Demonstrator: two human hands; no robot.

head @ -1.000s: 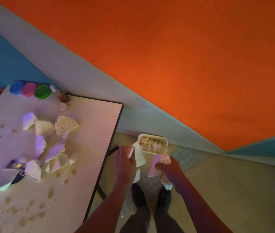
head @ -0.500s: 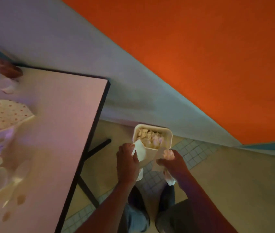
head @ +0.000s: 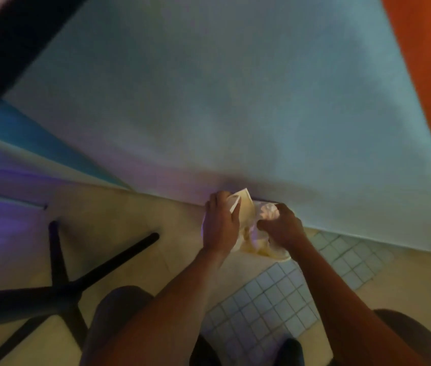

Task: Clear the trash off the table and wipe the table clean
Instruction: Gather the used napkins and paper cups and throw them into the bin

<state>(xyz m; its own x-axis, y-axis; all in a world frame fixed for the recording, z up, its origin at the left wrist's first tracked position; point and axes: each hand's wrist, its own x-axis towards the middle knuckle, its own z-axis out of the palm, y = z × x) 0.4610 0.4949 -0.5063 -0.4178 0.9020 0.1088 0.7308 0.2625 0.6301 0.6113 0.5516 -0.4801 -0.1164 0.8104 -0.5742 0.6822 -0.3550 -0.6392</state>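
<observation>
Right now I see both hands low over the bin [head: 275,253], which sits on the floor against the wall, directly beneath them and mostly hidden. My left hand [head: 221,223] grips cream paper scraps [head: 244,207]; my right hand [head: 281,227] pinches a crumpled pale wad [head: 269,211]. Neither is nearer, I judge; both need only let go. Only the desk edge [head: 11,43] shows, upper left, well apart.

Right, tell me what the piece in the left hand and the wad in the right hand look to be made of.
Piece in the left hand: likely thin paper or card, matte cream, with a crisp straight edge and flat face. Wad in the right hand: probably tissue or napkin paper, soft, crumpled, pale pinkish-white. Blur leaves both uncertain.
</observation>
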